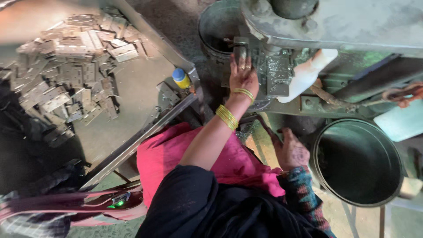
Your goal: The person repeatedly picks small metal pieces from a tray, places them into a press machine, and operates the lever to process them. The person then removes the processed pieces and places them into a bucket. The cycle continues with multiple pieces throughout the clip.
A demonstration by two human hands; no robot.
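Up at the bed of the grey press machine (343,26), a small metal piece (240,52) sits under the tooling, and the left hand (242,77) reaches forward to it, palm down, fingers (241,61) laid together and resting on the piece; whether they pinch it or only press it flat I cannot tell. The arm is stretched long over the lap, likely because the work spot lies well away from the seated body. Gold bangles (229,115) ring that wrist and forearm.

The right hand (291,152) is lower and nearer the body, resting on a green-stained ledge of the machine frame, fingers loosely spread and holding nothing that shows; it looks placed there to brace.

Just right of that hand stands a large open round drum (359,163), dark inside, close enough for a short reach. A second metal bucket (216,31) stands behind the left hand, beside the tooling. A white cloth-wrapped lever (308,72) slants down just right of the work spot and crowds that side.

To the left, a tilted table (128,119) carries a heap of flat metal hinges (66,75), with a small yellow bottle with a blue cap (181,78) near its rim. The table's raised edge and the pink cloth on the lap (185,154) lie between the heap and the machine.
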